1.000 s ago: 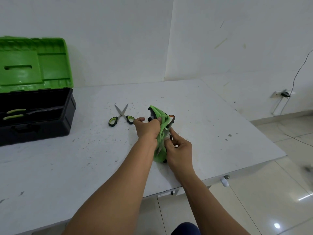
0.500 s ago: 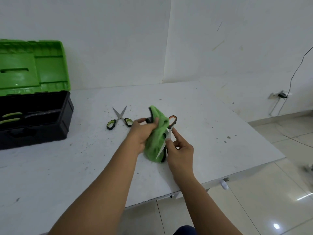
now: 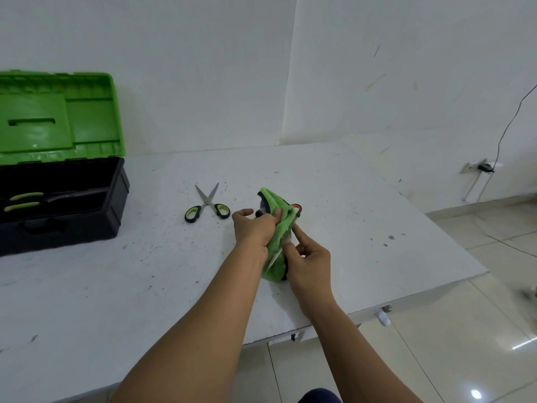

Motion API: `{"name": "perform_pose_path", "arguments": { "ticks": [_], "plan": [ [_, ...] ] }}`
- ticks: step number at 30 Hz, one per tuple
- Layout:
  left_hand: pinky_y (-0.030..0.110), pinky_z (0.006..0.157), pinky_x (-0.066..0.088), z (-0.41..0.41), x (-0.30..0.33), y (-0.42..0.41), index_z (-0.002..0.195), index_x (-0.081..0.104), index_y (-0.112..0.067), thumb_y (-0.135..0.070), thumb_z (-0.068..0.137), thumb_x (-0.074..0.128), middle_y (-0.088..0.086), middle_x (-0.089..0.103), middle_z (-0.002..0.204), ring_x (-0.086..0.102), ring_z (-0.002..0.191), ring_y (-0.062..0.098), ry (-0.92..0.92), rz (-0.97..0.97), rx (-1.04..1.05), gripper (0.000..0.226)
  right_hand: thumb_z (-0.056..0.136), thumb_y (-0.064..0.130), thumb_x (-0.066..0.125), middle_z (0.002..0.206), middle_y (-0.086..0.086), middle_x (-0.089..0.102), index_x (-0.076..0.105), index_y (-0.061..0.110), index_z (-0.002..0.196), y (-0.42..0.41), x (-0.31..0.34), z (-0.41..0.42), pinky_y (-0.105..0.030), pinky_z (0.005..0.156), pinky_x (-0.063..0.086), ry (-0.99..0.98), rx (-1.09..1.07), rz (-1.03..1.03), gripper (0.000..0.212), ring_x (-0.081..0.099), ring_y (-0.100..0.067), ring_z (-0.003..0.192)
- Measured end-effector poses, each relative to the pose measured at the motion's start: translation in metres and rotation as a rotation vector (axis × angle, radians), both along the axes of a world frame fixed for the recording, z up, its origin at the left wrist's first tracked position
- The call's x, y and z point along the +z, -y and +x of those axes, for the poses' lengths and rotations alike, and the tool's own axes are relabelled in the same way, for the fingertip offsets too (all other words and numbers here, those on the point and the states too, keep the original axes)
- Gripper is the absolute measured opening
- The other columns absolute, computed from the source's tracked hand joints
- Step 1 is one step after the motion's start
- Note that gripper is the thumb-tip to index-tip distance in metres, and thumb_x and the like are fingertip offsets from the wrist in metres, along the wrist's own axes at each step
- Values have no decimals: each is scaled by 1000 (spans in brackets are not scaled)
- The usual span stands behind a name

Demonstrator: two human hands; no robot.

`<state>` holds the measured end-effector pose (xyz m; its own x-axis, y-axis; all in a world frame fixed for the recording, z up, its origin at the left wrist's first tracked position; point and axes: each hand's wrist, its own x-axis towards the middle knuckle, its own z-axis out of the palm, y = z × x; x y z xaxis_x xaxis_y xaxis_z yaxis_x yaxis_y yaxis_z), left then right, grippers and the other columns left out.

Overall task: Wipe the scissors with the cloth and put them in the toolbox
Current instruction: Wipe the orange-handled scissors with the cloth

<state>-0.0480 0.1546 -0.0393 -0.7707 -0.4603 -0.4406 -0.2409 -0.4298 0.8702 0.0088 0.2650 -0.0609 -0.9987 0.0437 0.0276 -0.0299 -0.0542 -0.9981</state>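
A green cloth is bunched around a pair of scissors with orange and black handles, above the middle of the white table. My left hand grips the cloth over the scissors near the handles. My right hand pinches the cloth lower down, where a bare blade tip pokes out. Green-handled scissors lie half spread on the table, left of my hands. The open toolbox, black with a green lid, stands at the far left and holds another green-handled tool.
The white table ends at a front edge near my forearms and a slanted right edge. Beyond it is tiled floor. A wall socket with a cable sits low on the right wall.
The cloth has slid along the scissors, baring a blade tip near my right hand. Both hands stay on the bundle at about the same spot.
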Motion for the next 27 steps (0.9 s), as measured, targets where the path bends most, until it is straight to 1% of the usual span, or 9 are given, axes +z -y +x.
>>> {"name": "perform_pose_path", "arguments": {
  "ticks": [5, 8, 10, 13, 15, 17, 20, 23, 27],
  "plan": [
    [38, 87, 57, -4, 12, 19, 131, 45, -19, -23, 89, 85, 8, 61, 128, 65, 105, 26, -75, 19, 196, 58, 99, 10, 66, 61, -1, 43, 65, 38, 134, -6, -4, 6, -21, 55, 44, -16, 4, 44, 45, 38, -10, 51],
    [40, 96, 56, 0, 13, 36, 130, 44, -24, -28, 89, 85, 4, 60, 130, 64, 108, 25, -121, 18, 259, 57, 99, 15, 67, 73, -10, 51, 66, 30, 137, -8, -6, 4, -25, 59, 46, 30, -35, -32, 41, 43, -15, 57],
    [42, 102, 55, 5, 10, 45, 131, 45, -24, -30, 89, 85, 3, 60, 129, 64, 110, 24, -113, 4, 266, 59, 100, 18, 67, 76, -12, 53, 70, 28, 130, -7, -3, 3, -21, 55, 47, 27, -62, -53, 31, 49, -17, 56],
    [44, 102, 57, 16, 7, 46, 132, 50, -18, -38, 77, 91, 4, 66, 129, 68, 112, 24, -111, 6, 108, 71, 103, 20, 65, 74, -5, 60, 69, 29, 111, -1, 7, 3, -18, 50, 46, -97, -91, 22, 12, 59, -33, 60],
    [48, 98, 61, 21, 5, 42, 136, 57, -15, -45, 64, 92, 8, 73, 127, 74, 110, 26, -108, 41, -16, 86, 102, 20, 65, 79, 4, 66, 66, 33, 105, 2, 13, 0, -25, 53, 50, -185, -115, 110, 13, 65, -31, 66],
    [50, 96, 62, 25, 4, 40, 136, 63, -12, -45, 72, 89, 11, 76, 124, 76, 108, 28, -120, 58, -112, 76, 100, 16, 66, 87, 6, 68, 68, 33, 102, 1, 16, -3, -26, 64, 53, -277, -157, 210, 17, 65, -12, 71],
    [48, 100, 60, 36, 16, 35, 125, 73, -7, -35, 101, 69, 14, 79, 117, 76, 109, 28, -177, 77, -260, 37, 95, 7, 70, 95, 14, 72, 71, 32, 96, -7, 14, -9, -35, 86, 55, -473, -219, 380, 24, 67, -6, 90],
    [46, 103, 56, 43, 19, 36, 124, 74, -8, -40, 107, 56, 9, 79, 112, 73, 107, 25, -210, 79, -380, 40, 87, 1, 77, 95, 16, 73, 77, 27, 95, -18, 4, -16, -53, 89, 50, -587, -275, 539, 27, 66, -14, 97],
    [45, 104, 57, 53, 18, 33, 123, 75, -14, -62, 104, 46, 13, 77, 121, 72, 115, 27, -228, 177, -392, 59, 89, 9, 75, 96, 13, 75, 82, 29, 94, -24, -4, -17, -44, 91, 44, -580, -375, 565, 22, 62, -14, 101]
  ]
}}
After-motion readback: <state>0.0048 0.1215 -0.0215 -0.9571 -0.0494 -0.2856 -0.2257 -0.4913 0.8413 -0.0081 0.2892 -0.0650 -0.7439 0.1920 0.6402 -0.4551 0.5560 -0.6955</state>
